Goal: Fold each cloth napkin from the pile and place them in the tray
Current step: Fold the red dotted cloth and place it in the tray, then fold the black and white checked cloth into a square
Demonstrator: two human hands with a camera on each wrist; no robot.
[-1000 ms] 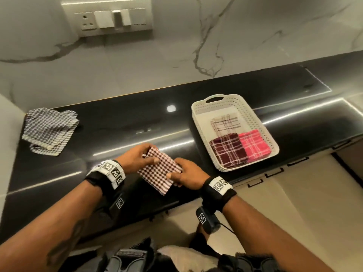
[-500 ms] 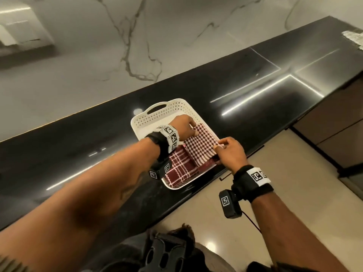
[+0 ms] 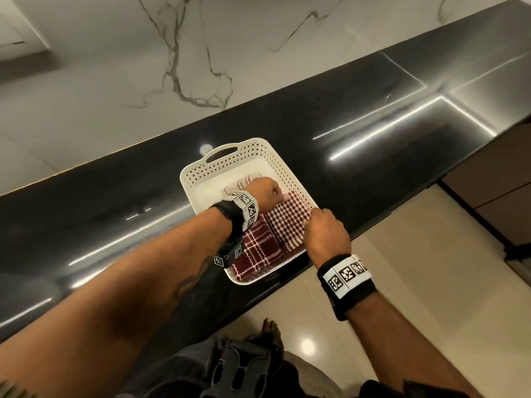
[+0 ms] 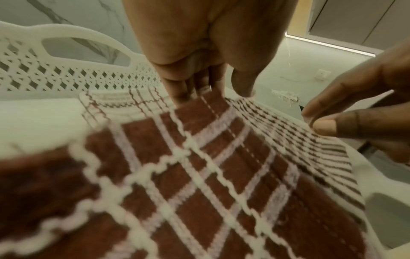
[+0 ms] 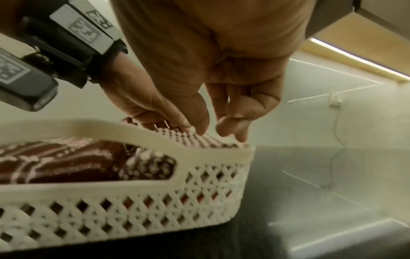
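A white lattice tray point(image 3: 238, 165) stands on the black counter. My left hand point(image 3: 267, 191) grips the far edge of a folded red-and-white checked napkin point(image 3: 287, 222) that lies in the tray's right half. Thumb and fingertips of my right hand point(image 3: 321, 228) rest on its near right corner, slightly apart in the right wrist view point(image 5: 213, 128). A maroon plaid napkin point(image 3: 258, 251) lies folded to the left of it. Behind my left hand a white plaid napkin point(image 4: 115, 101) shows. The checked napkin point(image 5: 188, 138) reaches rim height.
The glossy black counter point(image 3: 359, 133) runs diagonally beneath a marble wall point(image 3: 258, 53). The tray sits close to the counter's front edge, with beige floor tiles point(image 3: 431, 282) below. Cabinet fronts point(image 3: 505, 208) stand at the far right. The napkin pile is out of view.
Both hands carried the checked napkin from the counter to the tray and lowered it onto the right side, over the pink napkin. The right hand's pinch has loosened.
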